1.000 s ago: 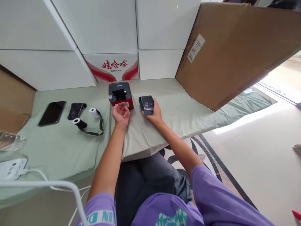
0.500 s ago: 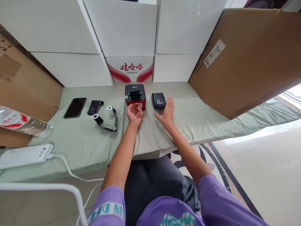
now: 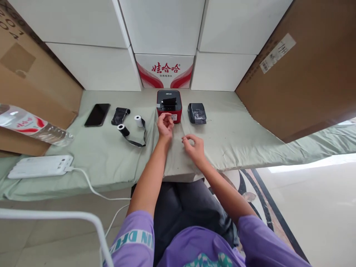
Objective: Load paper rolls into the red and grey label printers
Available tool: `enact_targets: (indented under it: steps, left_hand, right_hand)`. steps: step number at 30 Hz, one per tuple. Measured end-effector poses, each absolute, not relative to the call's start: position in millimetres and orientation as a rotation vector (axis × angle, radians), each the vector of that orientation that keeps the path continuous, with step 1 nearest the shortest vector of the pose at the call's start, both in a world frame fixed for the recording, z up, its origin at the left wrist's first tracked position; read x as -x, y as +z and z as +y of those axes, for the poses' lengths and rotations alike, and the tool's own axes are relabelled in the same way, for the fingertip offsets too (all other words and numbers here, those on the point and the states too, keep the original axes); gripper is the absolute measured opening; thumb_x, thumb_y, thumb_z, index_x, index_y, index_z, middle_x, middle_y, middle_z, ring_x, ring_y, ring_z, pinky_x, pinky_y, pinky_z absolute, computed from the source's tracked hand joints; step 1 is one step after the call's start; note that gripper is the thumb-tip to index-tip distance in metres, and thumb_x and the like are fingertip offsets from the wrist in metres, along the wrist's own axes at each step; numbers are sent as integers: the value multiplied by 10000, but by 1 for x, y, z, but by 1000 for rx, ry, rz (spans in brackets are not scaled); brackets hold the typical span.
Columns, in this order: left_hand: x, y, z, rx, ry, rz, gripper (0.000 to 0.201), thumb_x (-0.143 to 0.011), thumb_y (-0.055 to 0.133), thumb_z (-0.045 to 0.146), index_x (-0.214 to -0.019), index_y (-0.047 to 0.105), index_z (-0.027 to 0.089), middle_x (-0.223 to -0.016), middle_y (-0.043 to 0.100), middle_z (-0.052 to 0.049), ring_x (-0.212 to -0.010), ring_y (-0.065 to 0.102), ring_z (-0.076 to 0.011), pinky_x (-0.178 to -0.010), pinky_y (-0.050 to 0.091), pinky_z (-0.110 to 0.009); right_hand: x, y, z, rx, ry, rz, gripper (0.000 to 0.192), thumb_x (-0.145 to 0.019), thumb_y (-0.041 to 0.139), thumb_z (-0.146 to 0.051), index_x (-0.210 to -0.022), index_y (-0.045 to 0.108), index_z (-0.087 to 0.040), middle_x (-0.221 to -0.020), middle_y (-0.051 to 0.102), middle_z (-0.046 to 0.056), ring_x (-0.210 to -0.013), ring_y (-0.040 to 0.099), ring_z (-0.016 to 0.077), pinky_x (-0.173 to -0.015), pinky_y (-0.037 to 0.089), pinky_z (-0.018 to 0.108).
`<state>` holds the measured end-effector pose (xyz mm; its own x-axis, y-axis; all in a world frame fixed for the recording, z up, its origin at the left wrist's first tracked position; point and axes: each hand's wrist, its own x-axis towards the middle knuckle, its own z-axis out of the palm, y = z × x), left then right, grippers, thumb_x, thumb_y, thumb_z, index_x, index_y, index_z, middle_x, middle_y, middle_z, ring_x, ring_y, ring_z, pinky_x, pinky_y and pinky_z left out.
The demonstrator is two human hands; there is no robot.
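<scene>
A small red and black printer [image 3: 169, 105] stands on the pale green pad [image 3: 230, 129]. Just in front of it my left hand [image 3: 165, 125] hovers with its fingers curled loosely, holding nothing that I can make out. To the printer's right lies a black cover piece [image 3: 197, 112]. My right hand [image 3: 194, 146] is nearer to me over the pad, fingers apart and empty, clear of the black piece.
Left of the printer lie two paper rolls [image 3: 130, 125] with a black strap, a black pouch [image 3: 119, 115] and a phone [image 3: 97, 114]. A power strip [image 3: 41, 166] with its cable and a water bottle [image 3: 33, 126] sit far left. White and cardboard boxes [image 3: 300, 70] wall the back.
My right hand let go of the black piece beside the printer and drew back toward me. My left hand stayed in front of the printer. The view shifted to the left.
</scene>
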<state>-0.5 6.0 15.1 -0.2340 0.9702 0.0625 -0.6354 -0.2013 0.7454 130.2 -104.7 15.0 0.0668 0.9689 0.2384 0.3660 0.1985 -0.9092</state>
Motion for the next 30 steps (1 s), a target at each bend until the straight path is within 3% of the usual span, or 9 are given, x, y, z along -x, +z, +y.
enact_targets:
  steps: [2, 4, 6, 9, 14, 21, 30]
  left_hand:
    - [3, 12, 8, -813, 1927, 933, 300, -949, 588, 351, -703, 631, 185, -568, 456, 40, -485, 403, -76, -495, 327, -199]
    - [8, 7, 12, -983, 2082, 1189, 191, -933, 616, 278, -765, 652, 196, -718, 571, 11, -706, 577, -116, -686, 473, -213]
    - [12, -1, 17, -1079, 2118, 1444, 51, -914, 626, 220, -914, 676, 209, -956, 657, -30, -955, 640, -166, -898, 518, -273]
    - [16, -18, 30, -1104, 2040, 1673, 270, -903, 622, 189, -1171, 646, 211, -1231, 655, -91, -1210, 623, -216, -1100, 473, -346]
    - [16, -33, 45, -1139, 1893, 1545, 450, -962, 525, 234, -1410, 557, 208, -1453, 624, -106, -1375, 579, -212, -1184, 436, -342]
    - [15, -19, 37, -1073, 1847, 1450, 503, -958, 512, 242, -1460, 542, 221, -1520, 599, -80, -1426, 547, -184, -1216, 410, -313]
    - [20, -22, 43, -1076, 1813, 1422, 580, -940, 487, 184, -1517, 514, 234, -1530, 590, -61, -1435, 542, -186, -1226, 409, -312]
  right_hand:
    - [-128, 19, -78, 1302, 806, -1390, 216, -877, 558, -388, -1008, 689, -276, -1058, 743, 82, -1079, 691, 282, -1069, 515, 477]
    - [-124, 18, -47, 1262, 815, -1351, 430, -868, 588, -398, -1280, 606, -275, -1326, 682, 101, -1278, 630, 273, -1124, 492, 457]
    - [-119, 13, -17, 1276, 815, -1338, 647, -852, 634, -421, -1459, 469, -270, -1521, 554, 127, -1422, 531, 282, -1192, 439, 469]
    - [-111, 1, 17, 1323, 872, -1342, 847, -846, 674, -439, -1581, 301, -247, -1648, 407, 148, -1519, 434, 291, -1264, 358, 483]
    - [-102, -16, 38, 1213, 866, -1454, 875, -867, 681, -503, -1602, 285, -242, -1591, 489, 145, -1451, 514, 295, -1245, 399, 480]
    - [-102, -38, 41, 1020, 732, -1426, 840, -845, 728, -584, -1545, 424, -233, -1520, 574, 146, -1386, 575, 320, -1215, 432, 538]
    - [-106, -56, 54, 991, 728, -1405, 828, -843, 761, -581, -1538, 452, -252, -1483, 611, 130, -1363, 609, 322, -1198, 468, 565]
